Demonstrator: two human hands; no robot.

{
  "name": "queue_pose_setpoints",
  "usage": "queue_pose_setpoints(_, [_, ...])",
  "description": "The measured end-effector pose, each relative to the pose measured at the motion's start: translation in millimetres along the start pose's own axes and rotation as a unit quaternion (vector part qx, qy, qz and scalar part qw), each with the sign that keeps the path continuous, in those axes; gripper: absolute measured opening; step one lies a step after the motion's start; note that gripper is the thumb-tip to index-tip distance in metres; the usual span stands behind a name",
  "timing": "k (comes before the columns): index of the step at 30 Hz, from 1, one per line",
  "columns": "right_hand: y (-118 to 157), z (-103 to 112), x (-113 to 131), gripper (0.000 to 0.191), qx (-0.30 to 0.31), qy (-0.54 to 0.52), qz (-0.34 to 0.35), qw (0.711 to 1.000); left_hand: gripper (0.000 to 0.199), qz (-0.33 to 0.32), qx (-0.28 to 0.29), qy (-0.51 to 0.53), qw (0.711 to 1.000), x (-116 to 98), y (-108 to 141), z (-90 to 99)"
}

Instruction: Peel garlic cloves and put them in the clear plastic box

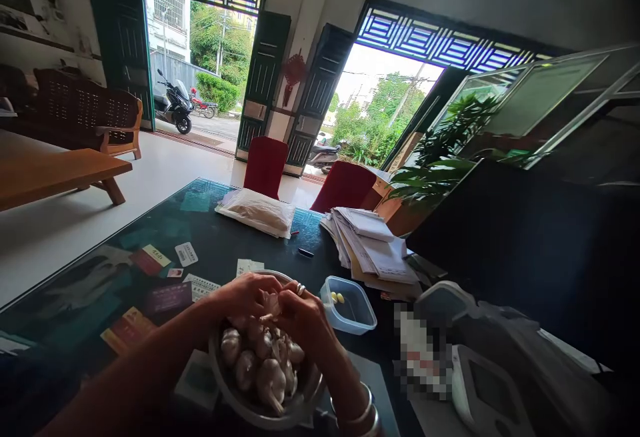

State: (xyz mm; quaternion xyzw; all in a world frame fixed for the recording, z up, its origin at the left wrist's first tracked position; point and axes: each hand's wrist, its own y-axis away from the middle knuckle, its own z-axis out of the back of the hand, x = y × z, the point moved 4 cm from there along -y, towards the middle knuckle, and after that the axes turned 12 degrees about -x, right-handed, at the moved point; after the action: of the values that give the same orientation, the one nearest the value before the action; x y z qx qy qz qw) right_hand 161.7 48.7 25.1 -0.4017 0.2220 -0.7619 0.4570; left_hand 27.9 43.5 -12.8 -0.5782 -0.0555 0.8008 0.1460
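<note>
- L hand (253, 290) & R hand (306, 313) met over bowl (220, 380) at 12 o'clock, fingers pinching garlic bulb (270, 305), prob. (blurry).
- Tub (350, 322): 2 o'clock, dark tabletop (165, 230).
- Red chair (267, 165) stood at 12.

Free passage lies between bowl (244, 411) and bag (257, 212), with the plastic box (351, 323) blocking rightward.

Dark table (210, 243) holds 1 bowl (216, 373), 1 tub (351, 323), papers (367, 243).

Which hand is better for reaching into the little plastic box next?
Probably the right hand: it's beside the plastic box. The left hand is farther away, with the right hand in between.
</note>
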Motion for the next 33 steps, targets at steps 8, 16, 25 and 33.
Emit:
queue_pose_setpoints(8, [4,-1,-14,0.023,0.014,-0.036,-0.046,0.998,0.035,0.022,0.002,0.086,0.996,3,0,6.2])
queue_pose_setpoints(16, [2,1,-11,0.013,0.019,-0.061,-0.047,0.997,0.028,0.019,-0.006,0.084,0.996,3,-1,5.3])
queue_pose_setpoints(25, [0,24,-40,0.012,-0.118,-0.247,-0.350,0.896,0.033,-0.002,-0.025,-0.060,0.998,-6,5,3.4])
queue_pose_setpoints(33, [6,9,-40,0.031,-0.052,-0.499,-0.452,0.737,0.057,-0.063,-0.081,-0.108,0.989,-14,3,8.8])
